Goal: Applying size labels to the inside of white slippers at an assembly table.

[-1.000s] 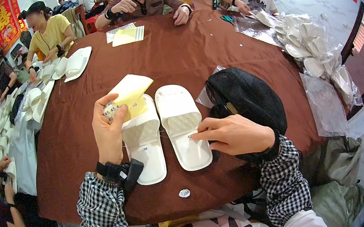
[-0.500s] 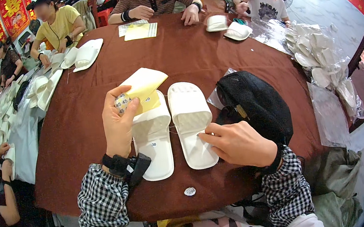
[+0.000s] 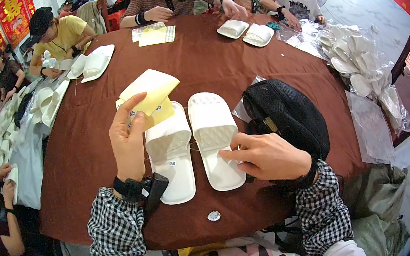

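Observation:
Two white open-toed slippers lie side by side on the brown cloth, toes pointing away from me. My left hand pinches a folded yellow-backed sheet of number stickers above the toe of the left slipper. A small printed mark shows on that slipper's insole. Over the right slipper, my right hand presses its index fingertip on the insole just behind the strap. The other fingers are bent and spaced apart, and whatever lies under that fingertip is hidden. Thin thread runs between the slippers.
A black mesh cap sits beside my right hand. Near the table's front edge lies a small round white sticker. Other slippers, sticker sheets and plastic-wrapped slipper piles stand farther off. Several people work around the table.
The sticker sheet and left hand have shifted slightly leftward, the sheet also farther away. My right fingertips have gone from a pinch to pressing on the insole. Across the table, a person's hand has moved right.

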`<state>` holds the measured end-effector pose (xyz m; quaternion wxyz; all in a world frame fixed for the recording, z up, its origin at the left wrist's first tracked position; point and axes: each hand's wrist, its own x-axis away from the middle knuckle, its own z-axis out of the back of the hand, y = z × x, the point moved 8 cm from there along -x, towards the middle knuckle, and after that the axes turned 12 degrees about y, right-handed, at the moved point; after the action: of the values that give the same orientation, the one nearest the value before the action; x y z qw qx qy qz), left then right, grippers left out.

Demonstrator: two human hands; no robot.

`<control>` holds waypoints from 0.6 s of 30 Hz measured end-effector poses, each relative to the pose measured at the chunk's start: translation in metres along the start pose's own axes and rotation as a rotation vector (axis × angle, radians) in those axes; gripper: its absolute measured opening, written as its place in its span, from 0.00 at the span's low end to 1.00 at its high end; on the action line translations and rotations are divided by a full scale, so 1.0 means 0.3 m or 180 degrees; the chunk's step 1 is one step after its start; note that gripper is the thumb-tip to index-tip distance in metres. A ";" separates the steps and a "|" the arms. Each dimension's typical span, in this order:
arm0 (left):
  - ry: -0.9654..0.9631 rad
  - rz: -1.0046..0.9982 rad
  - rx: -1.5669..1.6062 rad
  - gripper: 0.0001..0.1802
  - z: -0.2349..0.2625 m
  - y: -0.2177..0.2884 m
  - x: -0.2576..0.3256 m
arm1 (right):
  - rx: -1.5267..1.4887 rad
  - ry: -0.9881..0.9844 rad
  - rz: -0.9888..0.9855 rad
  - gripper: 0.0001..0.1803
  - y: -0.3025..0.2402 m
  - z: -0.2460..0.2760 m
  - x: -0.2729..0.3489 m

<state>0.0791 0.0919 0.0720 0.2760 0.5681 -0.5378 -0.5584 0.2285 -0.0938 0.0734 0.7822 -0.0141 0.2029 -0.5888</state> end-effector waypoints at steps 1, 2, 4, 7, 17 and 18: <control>0.0074 -0.0031 0.0146 0.13 0.006 -0.002 -0.004 | 0.0008 0.0003 -0.0010 0.22 0.009 0.001 0.005; 0.0064 -0.0031 0.0153 0.13 0.008 0.000 -0.006 | -0.0077 0.0004 0.0000 0.22 0.015 -0.001 0.010; 0.0127 -0.0028 0.0517 0.10 0.037 0.024 -0.015 | -0.0169 0.0013 0.0028 0.23 0.014 -0.009 0.011; 0.0181 -0.0362 0.0119 0.08 0.074 0.008 -0.041 | -0.0133 0.0136 0.0116 0.24 0.000 -0.013 0.008; 0.0002 -0.0056 0.0360 0.15 0.015 0.014 -0.007 | -0.0605 0.0054 0.0023 0.27 0.044 -0.033 0.015; -0.0029 -0.0051 0.0372 0.15 0.009 0.015 -0.006 | -0.0624 0.0056 0.0041 0.27 0.045 -0.034 0.016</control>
<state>0.0757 0.0930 0.0761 0.2354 0.5850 -0.5662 -0.5308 0.2385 -0.0920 0.0591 0.7791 -0.0841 0.2666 -0.5612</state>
